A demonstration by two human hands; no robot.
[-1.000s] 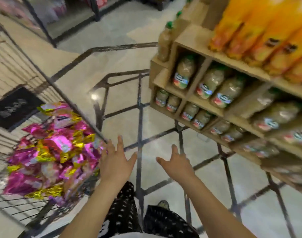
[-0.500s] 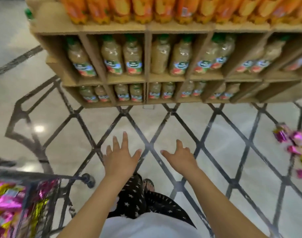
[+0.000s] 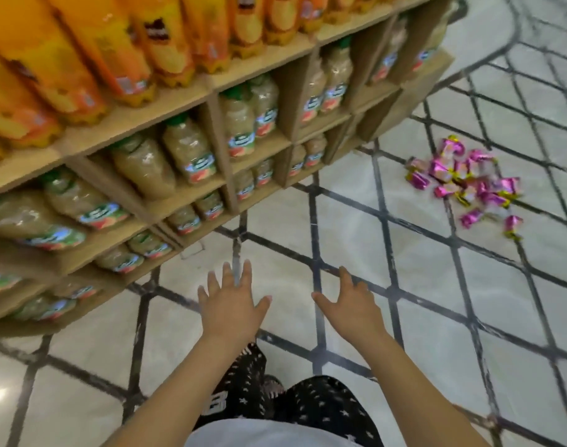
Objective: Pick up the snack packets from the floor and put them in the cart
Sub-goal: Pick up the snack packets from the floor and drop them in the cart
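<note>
**Both hands empty; packets on the floor off the shelf's end**

I see both hands held out, palms down, over the floor [image 3: 388, 253] in front of the wooden shelf unit [image 3: 92, 130], near its lowest tiers. The left hand [image 3: 232, 306] has its fingers straight and spread wide, and it holds nothing. The right hand [image 3: 351, 306] is beside it but apart from it, farther from the shelf. Its thumb is out, its fingers are loosely extended, and it too holds nothing.

The snack packets [image 3: 466, 182], pink and gold, lie in a loose heap on the floor off the right end of the shelf unit, well apart from both hands. A few lie singly on the side of the heap away from the shelf.

The shelf's top tier carries orange bottles [image 3: 108, 50], and the tiers under it carry pale bottles with green caps [image 3: 192, 150]. The floor in front of the shelf is pale and glossy, crossed by dark diamond lines. The picture is blurred, so I cannot read any labels.
</note>
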